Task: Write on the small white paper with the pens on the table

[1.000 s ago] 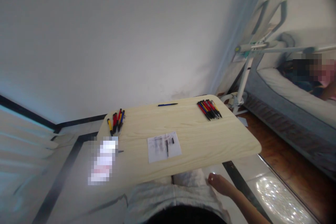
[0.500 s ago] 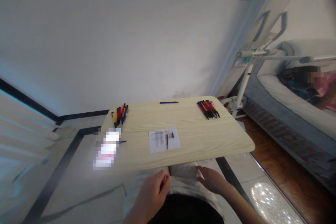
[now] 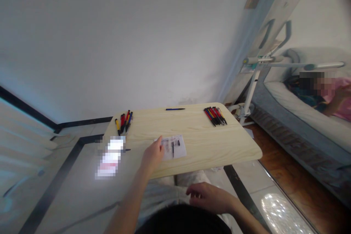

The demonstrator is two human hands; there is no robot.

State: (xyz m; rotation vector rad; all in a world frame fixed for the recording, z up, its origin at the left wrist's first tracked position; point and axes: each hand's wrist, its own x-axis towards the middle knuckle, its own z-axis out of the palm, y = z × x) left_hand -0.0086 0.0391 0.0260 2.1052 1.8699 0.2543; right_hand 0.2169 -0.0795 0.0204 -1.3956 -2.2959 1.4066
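Observation:
My left hand [image 3: 153,156] is over the left edge of a white printed paper [image 3: 180,150] on the wooden table [image 3: 219,146]. Its fingers are drawn together; whether they grip the paper's edge is too small to tell. A dark pen [image 3: 173,149] and a small black piece [image 3: 178,142] lie on the sheet. Near my lap, off the table's front edge, my right hand [image 3: 210,196] hangs with loosely bent, parted fingers and nothing in them.
Several coloured pens [image 3: 215,116] lie in a row at the back right, and more pens [image 3: 123,122] at the back left. One blue pen [image 3: 175,109] rests near the back edge. A blurred bright object [image 3: 111,157] is at the left. A person [image 3: 340,95] lies on a bed at the right.
My left hand has moved forward from my lap to the paper's left edge. My right hand has shifted slightly left, over my lap. The view has tilted a little.

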